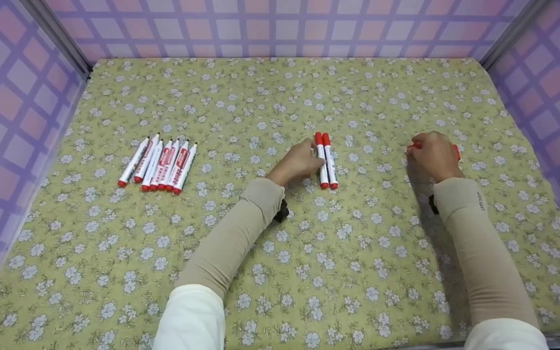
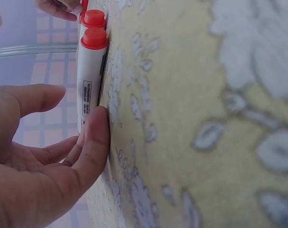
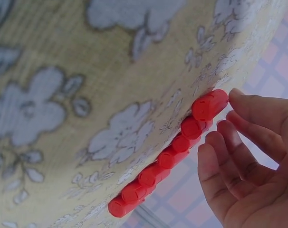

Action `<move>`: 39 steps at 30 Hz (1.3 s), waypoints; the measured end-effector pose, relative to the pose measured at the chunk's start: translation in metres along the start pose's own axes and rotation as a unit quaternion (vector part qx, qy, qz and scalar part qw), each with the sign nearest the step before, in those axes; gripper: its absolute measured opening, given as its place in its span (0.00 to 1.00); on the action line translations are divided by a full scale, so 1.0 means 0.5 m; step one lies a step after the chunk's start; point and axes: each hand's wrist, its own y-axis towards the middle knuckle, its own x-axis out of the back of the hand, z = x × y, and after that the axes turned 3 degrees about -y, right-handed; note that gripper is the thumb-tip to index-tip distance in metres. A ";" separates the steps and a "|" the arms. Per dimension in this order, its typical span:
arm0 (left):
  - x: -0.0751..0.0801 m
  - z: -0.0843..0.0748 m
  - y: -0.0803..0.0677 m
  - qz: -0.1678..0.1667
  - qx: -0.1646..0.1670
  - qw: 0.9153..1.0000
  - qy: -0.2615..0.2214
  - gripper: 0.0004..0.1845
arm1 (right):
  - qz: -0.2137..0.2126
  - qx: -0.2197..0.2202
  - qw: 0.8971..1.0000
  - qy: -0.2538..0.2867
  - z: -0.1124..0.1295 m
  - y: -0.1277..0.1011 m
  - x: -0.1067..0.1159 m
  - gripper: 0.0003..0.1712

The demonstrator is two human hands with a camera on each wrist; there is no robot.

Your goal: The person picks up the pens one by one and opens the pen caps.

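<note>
Head view: the left hand [image 1: 299,163] touches a pair of markers [image 1: 326,160] at the centre of the surface [image 1: 280,253]. The right hand [image 1: 430,154] covers more markers [image 1: 456,151] at right.

Left wrist view: straight fingers [image 2: 94,142] press the near marker's [image 2: 89,80] barrel.

Right wrist view: loosely bent fingers [image 3: 239,156] lie beside a row of red caps [image 3: 168,156]. This looks like lining up markers, and the next nudge needs even sideways pressure.

We see a yellow-green cloth [image 1: 280,243] patterned with small white flowers. The walls [image 1: 12,97] carry a purple grid over pink and lilac squares. The 2 markers [image 1: 326,160] and the 6 markers [image 1: 159,165] are white with red caps and red labels. Sleeves [image 1: 231,238] are beige over white.
</note>
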 end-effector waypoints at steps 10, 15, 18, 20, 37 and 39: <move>-0.006 -0.003 0.015 -0.013 -0.012 1.000 -0.002 0.17 | -0.043 0.013 0.999 0.003 0.008 0.003 0.003 0.20; -0.014 -0.005 0.025 -0.034 -0.017 0.998 0.045 0.20 | -0.065 0.036 0.997 -0.006 0.011 0.001 0.002 0.19; -0.017 -0.006 0.027 -0.035 -0.018 0.998 0.056 0.21 | -0.071 0.047 0.996 -0.008 0.013 0.000 0.002 0.18; -0.018 -0.007 0.026 -0.036 -0.017 0.998 0.051 0.22 | -0.068 0.049 0.996 -0.004 0.016 -0.001 0.002 0.19; -0.018 -0.013 0.021 -0.042 0.022 0.998 0.033 0.35 | -0.028 0.052 0.998 0.011 0.039 -0.007 -0.004 0.20; -0.016 -0.014 0.021 -0.042 0.017 0.999 0.028 0.34 | -0.027 0.054 0.998 0.011 0.040 -0.006 -0.005 0.20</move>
